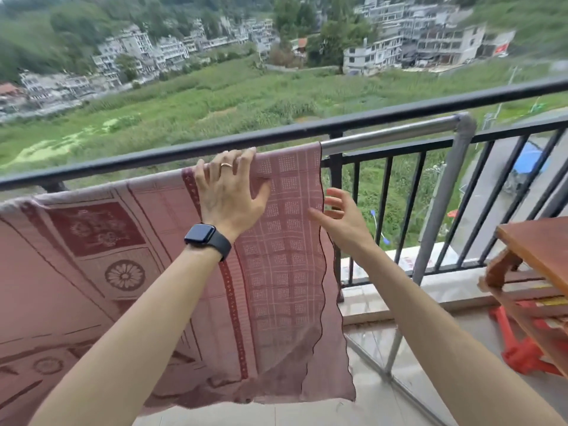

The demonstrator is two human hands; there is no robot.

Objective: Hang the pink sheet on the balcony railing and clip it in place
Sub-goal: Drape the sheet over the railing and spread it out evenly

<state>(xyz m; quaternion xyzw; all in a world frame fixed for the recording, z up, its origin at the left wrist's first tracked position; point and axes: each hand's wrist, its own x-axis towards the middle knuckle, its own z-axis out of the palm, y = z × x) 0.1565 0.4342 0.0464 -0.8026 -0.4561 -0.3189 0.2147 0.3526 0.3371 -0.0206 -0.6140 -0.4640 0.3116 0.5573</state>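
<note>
Sheet: the pink sheet (pixel 276 272) hangs draped over a silver bar (pixel 393 133) just near the black balcony railing (pixel 153 155), its right edge loose.
Left hand: the left hand (pixel 230 195) lies flat on the sheet's top fold at the bar, fingers spread and straight, wearing a ring (pixel 226 164) and a dark watch (pixel 204 236).
Right hand: the right hand (pixel 341 216) is spread wide at the sheet's right edge, gripping nothing; whether it touches the sheet is unclear.
Right side: a wooden bench (pixel 541 250).
</note>
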